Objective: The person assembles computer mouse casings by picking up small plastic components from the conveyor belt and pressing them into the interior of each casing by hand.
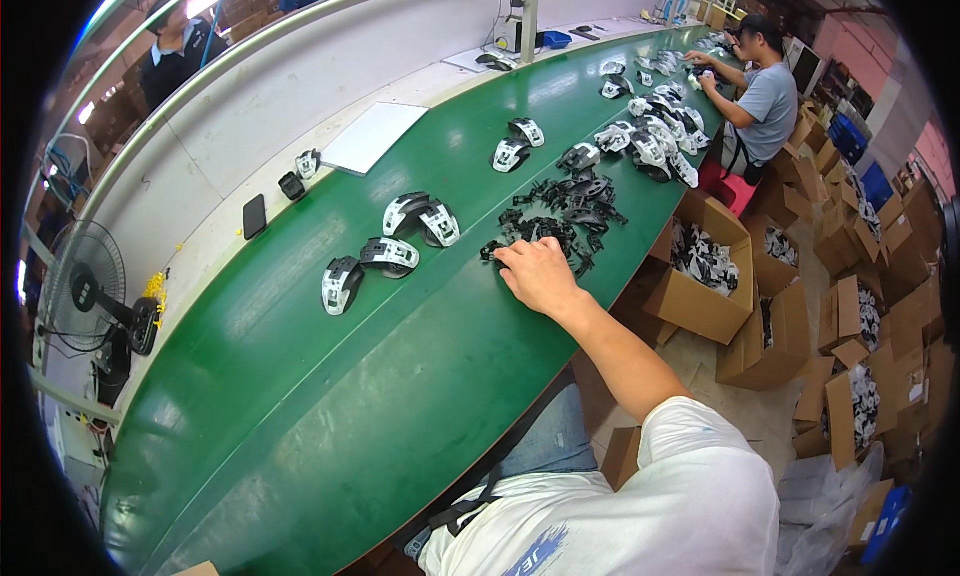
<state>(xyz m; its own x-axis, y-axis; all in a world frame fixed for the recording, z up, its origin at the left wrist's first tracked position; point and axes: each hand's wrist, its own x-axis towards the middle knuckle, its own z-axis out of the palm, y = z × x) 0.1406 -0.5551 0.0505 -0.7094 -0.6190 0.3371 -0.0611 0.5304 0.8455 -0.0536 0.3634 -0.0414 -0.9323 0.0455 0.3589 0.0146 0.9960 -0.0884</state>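
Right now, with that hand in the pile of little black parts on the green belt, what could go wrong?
The right hand reaches into a loose heap of small black parts that lies near the edge of the green belt, so a nudge might push some off toward the open cardboard boxes. The tangled pieces may also snag, lifting several together.

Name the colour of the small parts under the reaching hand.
Black: the pile of small parts by the right hand is all black, clear in the head view.

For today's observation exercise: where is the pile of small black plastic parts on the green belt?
In the head view, the pile of black parts lies right of centre on the green belt, just beyond the person's hand, with black-and-white mouse shells to its left.
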